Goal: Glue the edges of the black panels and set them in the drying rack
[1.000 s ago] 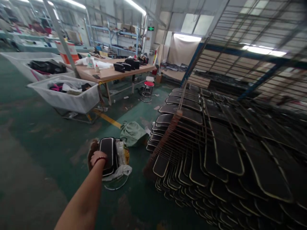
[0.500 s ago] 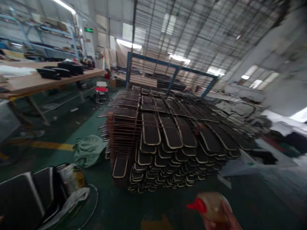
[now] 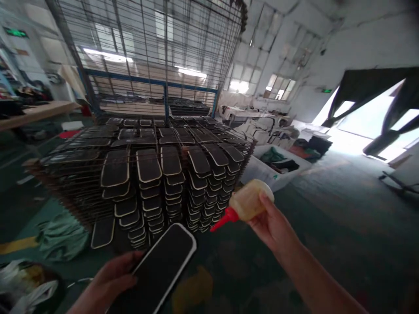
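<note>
My left hand (image 3: 106, 281) grips a flat black panel with a pale edge (image 3: 157, 272), held low at the bottom centre and tilted up to the right. My right hand (image 3: 273, 224) is wrapped round a squeeze bottle of yellowish glue (image 3: 247, 201). Its red nozzle points down and left, toward the panel's top corner, a short gap away. Just beyond both hands stands a tall stack of wire racks (image 3: 81, 192) loaded with several rows of the same black panels (image 3: 147, 165).
A white bin (image 3: 262, 174) with cloth in it stands right of the racks. A green cloth (image 3: 60, 237) and a plastic-lined container (image 3: 26, 285) lie on the green floor at left. A wooden table (image 3: 36, 111) is far left. Open doorway light falls at right.
The view has swung right from the floor container to the racks. My left hand has lifted a black panel into view. My right hand has risen with the glue bottle toward it.
</note>
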A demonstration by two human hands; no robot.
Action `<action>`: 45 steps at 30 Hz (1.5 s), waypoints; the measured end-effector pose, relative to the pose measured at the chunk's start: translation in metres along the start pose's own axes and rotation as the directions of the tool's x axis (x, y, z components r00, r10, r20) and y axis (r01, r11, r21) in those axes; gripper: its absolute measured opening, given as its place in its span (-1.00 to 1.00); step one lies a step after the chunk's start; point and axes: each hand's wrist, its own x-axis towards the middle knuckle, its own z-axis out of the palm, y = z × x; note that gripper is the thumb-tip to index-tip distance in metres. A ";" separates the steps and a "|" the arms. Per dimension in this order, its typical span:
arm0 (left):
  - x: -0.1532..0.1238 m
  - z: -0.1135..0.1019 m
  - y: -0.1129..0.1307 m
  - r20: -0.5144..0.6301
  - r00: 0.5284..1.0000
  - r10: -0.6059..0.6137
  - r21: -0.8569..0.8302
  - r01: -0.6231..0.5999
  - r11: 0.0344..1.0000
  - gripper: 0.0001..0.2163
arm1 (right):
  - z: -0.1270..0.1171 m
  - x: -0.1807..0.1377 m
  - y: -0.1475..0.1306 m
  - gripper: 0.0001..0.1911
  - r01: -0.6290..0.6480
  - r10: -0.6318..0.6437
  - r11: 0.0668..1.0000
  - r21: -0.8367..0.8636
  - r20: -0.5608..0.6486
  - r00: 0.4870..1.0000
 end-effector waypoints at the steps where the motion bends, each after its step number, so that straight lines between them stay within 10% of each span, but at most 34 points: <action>1: 0.005 0.026 0.010 0.050 0.999 -0.016 0.037 0.015 0.999 -0.63 | -0.006 -0.003 -0.012 -0.46 0.033 -0.032 0.999 -0.041 0.027 0.999; 7: 0.013 0.131 0.059 0.302 0.949 -0.094 0.268 0.011 0.963 -0.66 | -0.044 -0.020 -0.078 -0.50 0.196 -0.166 0.959 -0.204 0.158 0.973; 19: 0.004 0.220 0.059 0.288 0.943 -0.170 0.365 0.056 0.929 -0.63 | -0.108 -0.030 -0.136 -0.58 0.255 -0.193 0.938 -0.234 0.257 0.947; 45: 0.043 0.228 0.076 0.276 0.933 -0.232 0.433 0.095 0.897 -0.66 | -0.129 -0.003 -0.144 -0.59 0.256 -0.184 0.935 -0.245 0.282 0.942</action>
